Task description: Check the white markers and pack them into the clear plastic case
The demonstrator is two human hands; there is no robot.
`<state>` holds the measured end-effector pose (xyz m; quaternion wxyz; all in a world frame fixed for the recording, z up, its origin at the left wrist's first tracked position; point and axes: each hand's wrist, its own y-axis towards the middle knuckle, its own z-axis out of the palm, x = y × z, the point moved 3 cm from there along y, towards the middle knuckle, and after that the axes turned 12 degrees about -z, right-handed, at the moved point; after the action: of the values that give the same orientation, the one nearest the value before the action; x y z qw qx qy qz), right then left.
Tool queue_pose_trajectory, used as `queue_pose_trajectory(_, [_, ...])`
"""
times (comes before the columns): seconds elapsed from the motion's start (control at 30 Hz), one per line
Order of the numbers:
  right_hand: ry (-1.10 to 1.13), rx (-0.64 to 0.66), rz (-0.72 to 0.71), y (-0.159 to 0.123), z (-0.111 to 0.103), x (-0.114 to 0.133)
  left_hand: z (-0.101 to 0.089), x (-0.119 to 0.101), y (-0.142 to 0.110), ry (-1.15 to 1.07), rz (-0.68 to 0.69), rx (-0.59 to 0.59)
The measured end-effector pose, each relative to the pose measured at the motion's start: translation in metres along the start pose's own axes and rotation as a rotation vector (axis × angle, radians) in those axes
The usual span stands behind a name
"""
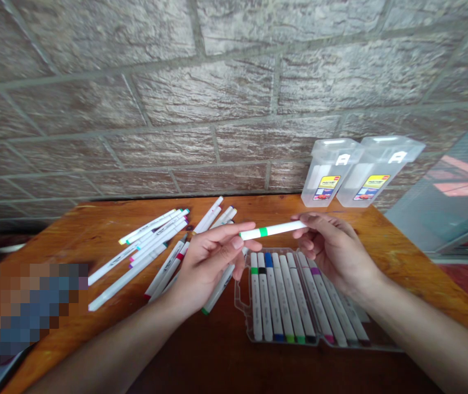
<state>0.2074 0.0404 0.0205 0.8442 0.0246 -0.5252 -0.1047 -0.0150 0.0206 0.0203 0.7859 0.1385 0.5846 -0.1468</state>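
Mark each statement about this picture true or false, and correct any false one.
1. The left hand and right hand both touch a slim white marker with a green band. True.
2. The flat clear plastic case is empty. False: the case holds white markers.
3. Two translucent plastic boxes with yellow labels stand near the grey brick-patterned wall. True.
4. The tabletop is white plastic. False: it is orange-brown wood.
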Motion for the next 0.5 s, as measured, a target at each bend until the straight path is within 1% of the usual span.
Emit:
queue_pose_trajectory(0.13, [0.003, -0.001, 0.015, -0.0001, 0.0002, -0.0012, 0.0000, 0.0001, -0.0002, 0.041, 0.014, 0.006])
queue_pose_trajectory(0.3, [-0.006, 0.004, 0.019, 0.0000, -0.0020, -0.0027, 0.0005, 0.0005, -0.0001, 0.039, 0.011, 0.013])
queue_pose_trajectory(0.5, [-0.013, 0.005, 0.013, -0.0001, -0.0013, -0.0017, 0.0004, 0.0000, -0.0006, 0.037, -0.011, -0.024])
